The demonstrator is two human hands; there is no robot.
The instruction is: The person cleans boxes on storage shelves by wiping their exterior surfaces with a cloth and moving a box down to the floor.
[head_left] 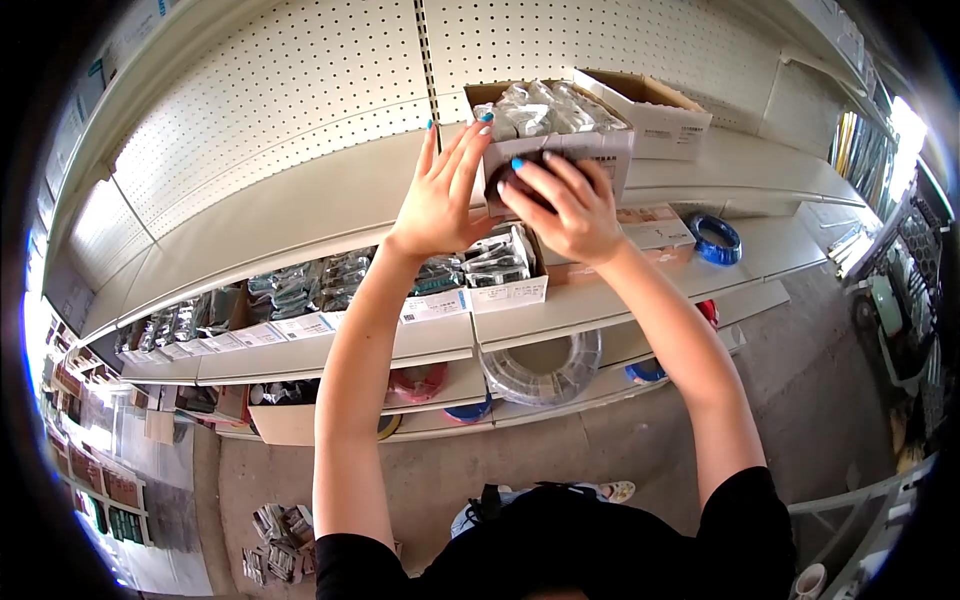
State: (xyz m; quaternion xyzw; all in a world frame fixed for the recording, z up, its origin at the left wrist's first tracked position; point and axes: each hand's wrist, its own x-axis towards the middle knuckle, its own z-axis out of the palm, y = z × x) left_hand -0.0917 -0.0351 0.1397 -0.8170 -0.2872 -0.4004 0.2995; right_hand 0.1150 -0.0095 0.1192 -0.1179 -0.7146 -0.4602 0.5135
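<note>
A cardboard box (612,150) with a pale front stands on the upper shelf, filled with clear plastic-wrapped packets (545,108). My left hand (445,195) is at the box's left front corner, its fingers stretched upward and laid along that side. In front of the box, my right hand (570,205) has its fingers bent over a dark patch (508,178) at the lower left of the front panel. Whether that patch is a held thing or an opening in the box, I cannot tell.
Behind on the right stands another open box (660,125). Several boxes of bagged parts (430,285) line the shelf below, with a blue coil (716,240) at its right. A clear hose coil (545,370) lies lower down. Loose packets (283,540) lie on the floor.
</note>
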